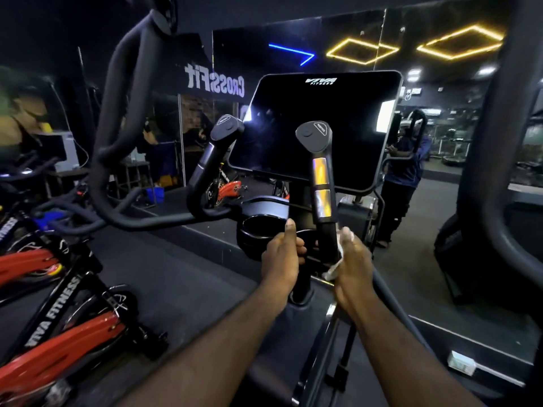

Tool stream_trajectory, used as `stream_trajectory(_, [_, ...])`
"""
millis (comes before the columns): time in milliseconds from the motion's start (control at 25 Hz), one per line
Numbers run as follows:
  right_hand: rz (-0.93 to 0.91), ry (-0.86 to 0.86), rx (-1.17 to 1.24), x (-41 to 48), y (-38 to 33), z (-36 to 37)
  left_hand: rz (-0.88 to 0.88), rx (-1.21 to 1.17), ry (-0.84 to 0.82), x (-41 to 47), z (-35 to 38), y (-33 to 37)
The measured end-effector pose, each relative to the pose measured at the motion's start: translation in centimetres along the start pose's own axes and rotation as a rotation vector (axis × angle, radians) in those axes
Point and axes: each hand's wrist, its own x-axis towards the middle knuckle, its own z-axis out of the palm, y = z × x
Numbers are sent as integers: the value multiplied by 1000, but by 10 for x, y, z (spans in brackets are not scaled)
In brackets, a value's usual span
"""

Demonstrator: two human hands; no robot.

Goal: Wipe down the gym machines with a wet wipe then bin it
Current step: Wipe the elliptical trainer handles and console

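Note:
A black gym machine stands before me with a dark console screen [317, 127] and two upright handles. My right hand [354, 265] wraps a white wet wipe [338, 259] around the lower stem of the right handle [321, 183], just under its shiny sensor plates. My left hand [282, 259] sits left of that stem, fingers curled, thumb pointing up; what it holds is hidden behind it. The left handle [211, 160] leans away untouched. A round cup holder [258, 227] lies just beyond my left hand.
Red and black spin bikes [58, 304] crowd the lower left. Thick curved machine arms [117, 113] rise on the left, and another dark arm [493, 142] stands at the right. A wall mirror [411, 142] behind the machine reflects a person and ceiling lights.

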Motion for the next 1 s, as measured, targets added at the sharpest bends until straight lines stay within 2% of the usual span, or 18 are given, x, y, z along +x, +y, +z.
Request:
stream_trajectory(160, [257,223,319,-18,7,-11,-67,42,-35,-22,-3,7])
stream_trajectory(320, [464,254,264,-54,-7,-24,-54,193,-70,-69,-11,31])
stream_trajectory(360, [520,193,271,-64,-15,-26,-64,212,-108,-82,-15,35])
stream_trajectory(440, [631,-101,349,-96,-33,-31,-97,251,-188,-116,-24,36])
stream_trajectory(520, [701,-343,395,-131,-40,-42,-128,293,-205,-158,-32,35])
stream_trajectory(560, [726,-409,390,-149,-49,-47,-126,313,-188,-176,-37,31])
stream_trajectory(680, [795,-588,380,-203,-57,-52,-129,305,41,-231,-70,14])
stream_trajectory(840, [654,-784,-35,-292,-40,-31,-168,217,376,-324,-155,10])
stream_trajectory(1000, [532,-1033,-80,-405,-37,10,-174,224,649,-446,-245,32])
